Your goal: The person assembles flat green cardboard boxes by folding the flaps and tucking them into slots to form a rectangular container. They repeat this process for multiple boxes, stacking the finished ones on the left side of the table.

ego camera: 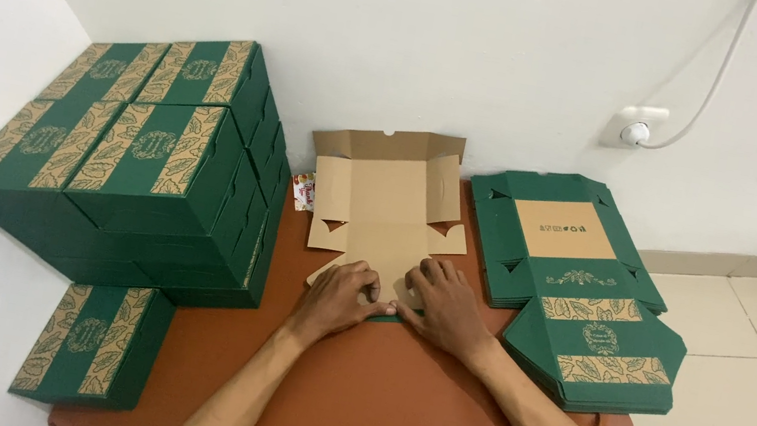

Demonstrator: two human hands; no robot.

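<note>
Grip: left hand [340,298] and right hand [445,305] pressed flat, fingers closed on near flap of unfolded box blank [387,206], centre of brown surface [350,391]. Step judged: front edge being folded. Next: flap to be creased, side walls raised. Flat stack [578,295] at right.

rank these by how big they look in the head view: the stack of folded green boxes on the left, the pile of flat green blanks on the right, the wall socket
1. Stack of folded green boxes, largest.
2. Pile of flat green blanks, clearly smaller in area.
3. Wall socket, by far the smallest, though it sits farther from the camera.
</note>
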